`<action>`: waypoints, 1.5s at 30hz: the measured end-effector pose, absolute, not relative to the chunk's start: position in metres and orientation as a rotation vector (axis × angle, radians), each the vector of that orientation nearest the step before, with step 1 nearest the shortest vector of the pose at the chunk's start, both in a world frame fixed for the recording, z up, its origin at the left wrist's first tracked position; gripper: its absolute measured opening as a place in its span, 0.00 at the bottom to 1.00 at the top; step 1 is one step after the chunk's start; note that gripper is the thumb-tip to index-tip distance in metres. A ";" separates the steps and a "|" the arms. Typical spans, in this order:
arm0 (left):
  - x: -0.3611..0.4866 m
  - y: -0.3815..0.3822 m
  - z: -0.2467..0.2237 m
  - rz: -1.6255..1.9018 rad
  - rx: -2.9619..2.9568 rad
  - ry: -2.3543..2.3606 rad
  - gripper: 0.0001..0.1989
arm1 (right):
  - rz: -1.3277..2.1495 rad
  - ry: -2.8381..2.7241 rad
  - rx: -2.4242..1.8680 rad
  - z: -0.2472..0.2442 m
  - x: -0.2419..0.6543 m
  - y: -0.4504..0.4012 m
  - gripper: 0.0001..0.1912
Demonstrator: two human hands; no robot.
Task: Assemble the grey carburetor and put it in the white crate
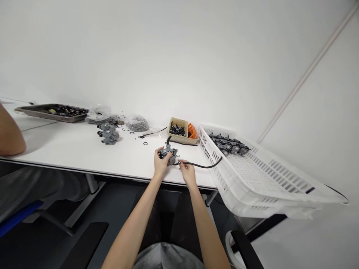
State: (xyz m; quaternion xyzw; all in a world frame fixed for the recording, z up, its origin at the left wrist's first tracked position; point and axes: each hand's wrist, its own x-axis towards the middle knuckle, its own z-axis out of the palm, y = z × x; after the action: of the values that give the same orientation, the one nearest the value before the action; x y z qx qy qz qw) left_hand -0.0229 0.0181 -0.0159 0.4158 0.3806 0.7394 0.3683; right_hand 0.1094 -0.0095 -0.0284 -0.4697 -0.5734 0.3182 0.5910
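Note:
Above the table's front edge, my left hand [160,163] is closed around a grey metal carburetor [172,153] with a short black elbow on top. My right hand [187,172] pinches a black rubber hose [202,166] close to the carburetor's lower right side. From those fingers the hose runs right, its free end reaching the white crate. Whether the hose end is seated on the carburetor is hidden by the fingertips. More carburetors [109,134] stand grouped on the table to the left.
A white slotted crate [224,175] holding several carburetors [230,144] stands at right. Behind my hands are a cream bin [178,121] of small black parts and an orange basket [192,130]. Bags [137,122], O-rings and a metal tray [33,109] lie leftward. Another person's arm [10,130] rests far left.

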 end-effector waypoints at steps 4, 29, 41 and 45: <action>-0.023 0.016 -0.015 1.820 1.133 0.931 0.18 | 0.744 -1.258 -1.066 -0.029 0.112 -0.009 0.19; -0.023 0.012 -0.012 1.637 1.233 0.800 0.13 | 0.686 -1.127 -1.040 -0.026 0.111 -0.015 0.27; -0.021 0.011 -0.010 1.560 1.146 0.742 0.13 | 0.782 -1.189 -0.929 -0.026 0.115 -0.013 0.33; -0.020 0.011 -0.010 1.504 1.095 0.715 0.15 | 0.847 -1.227 -0.847 -0.026 0.116 -0.013 0.37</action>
State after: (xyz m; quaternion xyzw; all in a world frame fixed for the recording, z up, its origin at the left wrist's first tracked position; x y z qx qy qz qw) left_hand -0.0200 0.0109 -0.0101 0.4611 0.3012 0.6337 0.5432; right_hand 0.1161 -0.0129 -0.0260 -0.3734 -0.5411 0.3734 0.6545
